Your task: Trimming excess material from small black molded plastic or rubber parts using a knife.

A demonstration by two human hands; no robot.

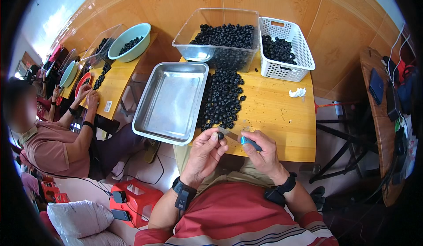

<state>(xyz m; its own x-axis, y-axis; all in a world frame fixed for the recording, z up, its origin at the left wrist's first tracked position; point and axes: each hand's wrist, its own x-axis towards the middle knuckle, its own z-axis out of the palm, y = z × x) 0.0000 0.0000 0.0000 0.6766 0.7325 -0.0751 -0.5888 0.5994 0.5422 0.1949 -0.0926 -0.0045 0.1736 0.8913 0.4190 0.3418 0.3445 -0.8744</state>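
Between the thumb and fingers of my left hand point(204, 153) is a small round black part point(220, 136). My right hand point(263, 153) is closed around the dark handle of a small knife point(230, 134). Its blade points left and reaches close to the black part; whether they touch I cannot tell. Something bright blue shows by my right thumb. Both hands are at the table's near edge. Just beyond them lies a heap of similar black parts point(222, 96), several with a hole in the top. A shallow metal tray point(139, 123) overhangs the table at the left of the heap.
At the back stand a clear plastic bin point(181, 47) and a white perforated basket point(282, 73), both holding black parts. Crumpled white tissue point(297, 92) and dark crumbs lie on the wooden table point(282, 122). A co-worker point(61, 144) handles black parts at the left table. A red stool point(136, 197) stands behind.
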